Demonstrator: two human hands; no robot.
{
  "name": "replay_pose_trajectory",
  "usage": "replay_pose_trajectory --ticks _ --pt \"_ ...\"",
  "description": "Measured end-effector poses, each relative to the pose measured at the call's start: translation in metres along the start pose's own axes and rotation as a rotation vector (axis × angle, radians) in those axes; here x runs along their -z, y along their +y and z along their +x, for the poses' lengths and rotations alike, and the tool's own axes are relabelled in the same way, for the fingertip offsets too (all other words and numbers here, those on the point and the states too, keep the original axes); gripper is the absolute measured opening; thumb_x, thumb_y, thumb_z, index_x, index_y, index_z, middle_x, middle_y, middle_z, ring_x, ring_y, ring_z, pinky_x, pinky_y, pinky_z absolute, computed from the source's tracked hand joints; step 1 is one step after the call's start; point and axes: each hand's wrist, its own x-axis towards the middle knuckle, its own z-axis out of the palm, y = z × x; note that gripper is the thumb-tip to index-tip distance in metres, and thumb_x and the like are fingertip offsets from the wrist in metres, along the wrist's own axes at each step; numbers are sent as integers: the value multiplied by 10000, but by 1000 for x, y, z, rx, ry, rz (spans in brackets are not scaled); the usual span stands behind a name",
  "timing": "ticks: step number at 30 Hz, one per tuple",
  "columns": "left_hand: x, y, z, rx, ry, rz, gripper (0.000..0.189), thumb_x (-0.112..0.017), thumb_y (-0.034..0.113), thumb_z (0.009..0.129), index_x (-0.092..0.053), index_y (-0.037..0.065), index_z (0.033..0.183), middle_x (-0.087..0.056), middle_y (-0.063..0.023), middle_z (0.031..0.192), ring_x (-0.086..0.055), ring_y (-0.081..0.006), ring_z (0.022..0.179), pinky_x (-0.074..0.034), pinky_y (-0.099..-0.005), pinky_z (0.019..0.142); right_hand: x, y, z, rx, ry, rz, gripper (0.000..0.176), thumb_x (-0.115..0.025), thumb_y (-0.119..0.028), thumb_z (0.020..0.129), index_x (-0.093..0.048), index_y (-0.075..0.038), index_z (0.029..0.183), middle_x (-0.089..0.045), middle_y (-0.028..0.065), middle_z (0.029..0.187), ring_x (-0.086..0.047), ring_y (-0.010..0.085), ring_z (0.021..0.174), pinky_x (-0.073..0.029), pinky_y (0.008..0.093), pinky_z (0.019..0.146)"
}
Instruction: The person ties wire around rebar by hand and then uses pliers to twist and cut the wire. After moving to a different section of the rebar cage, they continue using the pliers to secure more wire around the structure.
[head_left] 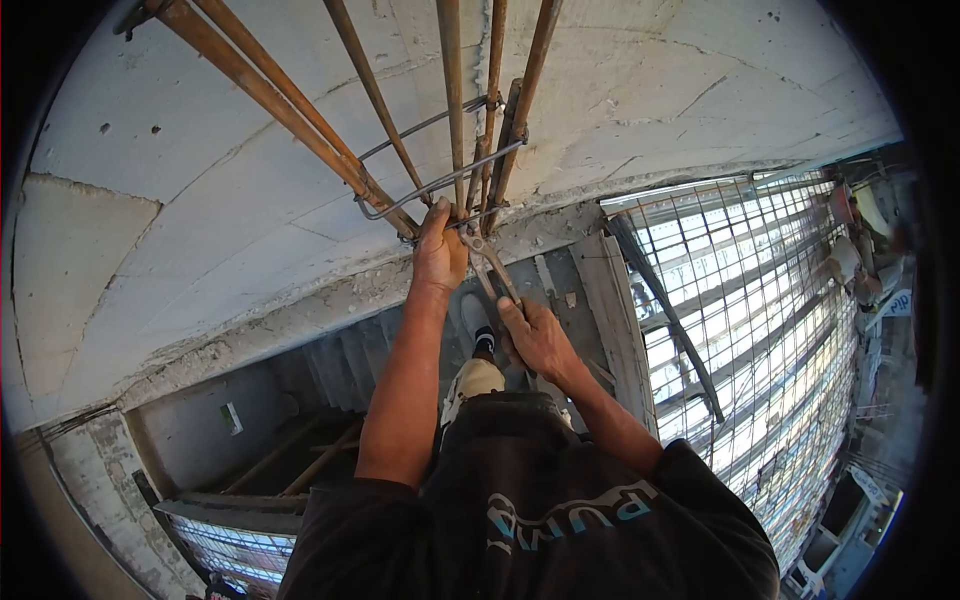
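My right hand [540, 340] is closed around the handles of long-handled pincers [487, 266]. Their jaws touch the lower end of a cage of rusty rebar [452, 100], by a crossing of bar and stirrup. Just left of the jaws, my left hand [440, 250] wraps around a vertical rebar, thumb up; its fingers are partly hidden. Bent grey stirrups [440, 180] ring the bars above both hands. Whether a tie wire sits in the jaws is too small to tell.
A pale block wall [220, 260] rises behind the cage above a rough concrete ledge [230, 345]. Below are concrete steps [335, 360] and my shoe [476, 312]. To the right, a timber board [612, 310] borders a wire mesh [750, 300] over slats. Timbers [320, 458] lie at lower left.
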Motion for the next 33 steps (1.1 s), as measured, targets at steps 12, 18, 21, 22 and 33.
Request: replay_pose_trajectory --ticks 12,18,21,22,33 --pt "5 0 3 3 -7 86 243 -662 374 934 -654 136 984 -643 -3 957 -589 -166 918 -445 -365 829 -11 16 3 302 268 -90 469 -520 -518 993 -547 -49 981 -500 9 637 -449 115 448 -379 264 445" --pt "-2 2 -2 -31 -30 79 238 -646 350 953 -648 113 977 -642 -16 975 -587 -163 953 -456 -360 881 6 2 -6 -238 -356 704 561 -404 -561 1020 -563 -26 970 -525 30 665 -467 131 467 -404 279 461" --pt "7 2 0 -13 -108 66 245 -548 242 989 -628 90 1164 -653 -9 1058 -582 -170 1039 -421 -363 975 13 -5 -5 -322 -407 755 588 -371 -581 1022 -558 -28 952 -503 17 628 -455 116 468 -407 280 449" --pt "4 2 1 -14 -78 79 214 -574 272 984 -632 101 1100 -645 -5 1022 -579 -165 1002 -432 -356 930 13 -7 -4 -298 -357 655 596 -360 -589 1022 -554 -30 946 -493 10 615 -449 109 467 -405 279 441" --pt "18 -1 5 34 -108 100 241 -586 323 983 -635 134 1123 -637 11 1030 -555 -162 957 -427 -368 885 23 35 17 -389 -874 1226 399 -536 -448 1008 -554 -51 1028 -493 -3 592 -466 99 446 -380 245 400"
